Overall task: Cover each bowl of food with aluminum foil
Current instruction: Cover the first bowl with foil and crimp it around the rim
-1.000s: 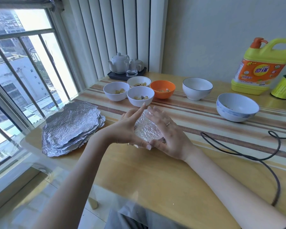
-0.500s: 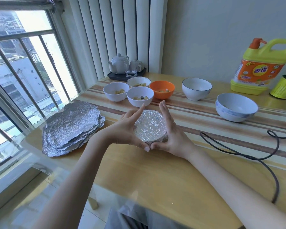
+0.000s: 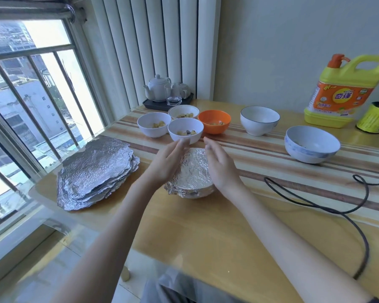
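Note:
A foil-covered bowl (image 3: pixel 192 176) stands in the middle of the wooden table (image 3: pixel 206 226). My left hand (image 3: pixel 165 162) lies against its left side and my right hand (image 3: pixel 221 167) against its right side, fingers straight and pointing away from me. Behind it are several uncovered bowls with food: a white bowl (image 3: pixel 185 132) nearest, another white bowl (image 3: pixel 153 124) to the left, a third white bowl (image 3: pixel 183 112) behind, and an orange bowl (image 3: pixel 214 121). A stack of foil sheets (image 3: pixel 96 171) lies at the left.
A white bowl (image 3: pixel 259 120) and a blue-patterned bowl (image 3: pixel 312 147) stand to the right. A yellow detergent jug (image 3: pixel 346 90) and a yellow-green can (image 3: pixel 375 118) are at the far right. A black cable (image 3: pixel 328 206) loops over the table's right side. A teapot tray (image 3: pixel 167 102) sits at the back.
The covered bowl was held tilted up a second ago, then set level on the table. My hands slid from cupping its near edge to its sides, fingers stretched forward.

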